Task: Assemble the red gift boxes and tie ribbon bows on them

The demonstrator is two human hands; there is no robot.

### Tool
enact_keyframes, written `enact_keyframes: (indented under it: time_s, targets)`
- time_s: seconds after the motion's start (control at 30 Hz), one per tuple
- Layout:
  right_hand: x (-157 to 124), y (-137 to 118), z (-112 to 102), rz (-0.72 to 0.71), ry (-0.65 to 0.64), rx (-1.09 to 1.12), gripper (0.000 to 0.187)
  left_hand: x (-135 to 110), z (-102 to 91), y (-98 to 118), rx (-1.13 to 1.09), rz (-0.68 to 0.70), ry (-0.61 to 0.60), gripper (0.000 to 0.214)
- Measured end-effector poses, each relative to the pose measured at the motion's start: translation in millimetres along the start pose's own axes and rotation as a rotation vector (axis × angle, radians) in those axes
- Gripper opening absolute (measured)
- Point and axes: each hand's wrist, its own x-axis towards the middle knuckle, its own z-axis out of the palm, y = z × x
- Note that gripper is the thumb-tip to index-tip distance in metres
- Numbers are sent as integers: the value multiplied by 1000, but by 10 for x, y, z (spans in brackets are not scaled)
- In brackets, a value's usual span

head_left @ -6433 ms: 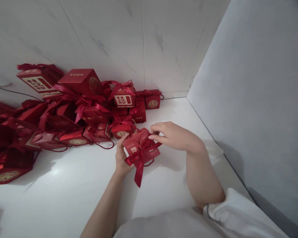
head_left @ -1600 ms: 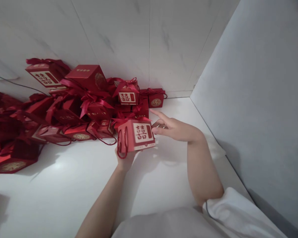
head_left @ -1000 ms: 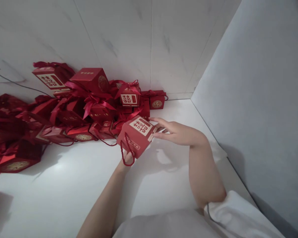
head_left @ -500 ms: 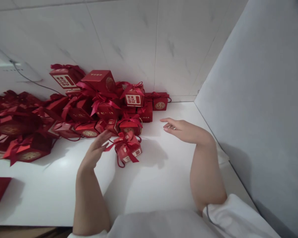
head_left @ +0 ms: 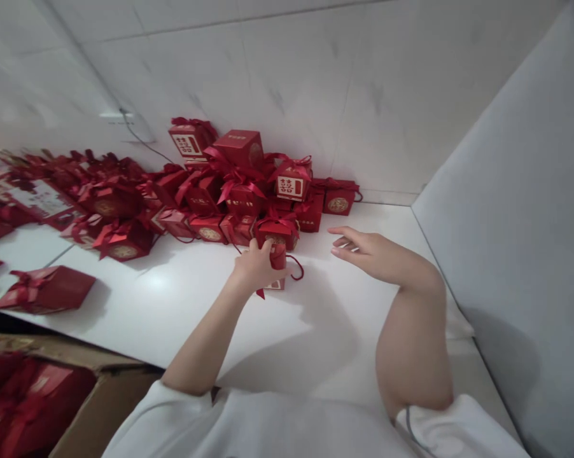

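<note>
Gripping box: left hand closed round red gift box, near the desk back edge.
Right hand: open, empty, apart.
Cord: likely best kept untangled.

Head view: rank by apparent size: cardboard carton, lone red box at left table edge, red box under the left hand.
1. cardboard carton, though it is cropped and closest to the camera.
2. lone red box.
3. red box under the left hand; it is partly covered, so its full size is unsure.
</note>
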Motion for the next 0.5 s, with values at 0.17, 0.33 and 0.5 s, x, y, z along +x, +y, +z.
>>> enact_keyframes:
  time_s: [0.17,0.33,0.5]
  targets:
    - [4,-16,47,-29,-16,-57,54,-297,-48,-232,27,-72,3,81]
    - [20,-5,89,-36,-45,-82,55,-998,-334,-802,-80,-87,54,79]
    - [48,32,107,-4,-69,-88,53,-2079,-935,-1250,-264,-235,299,84]
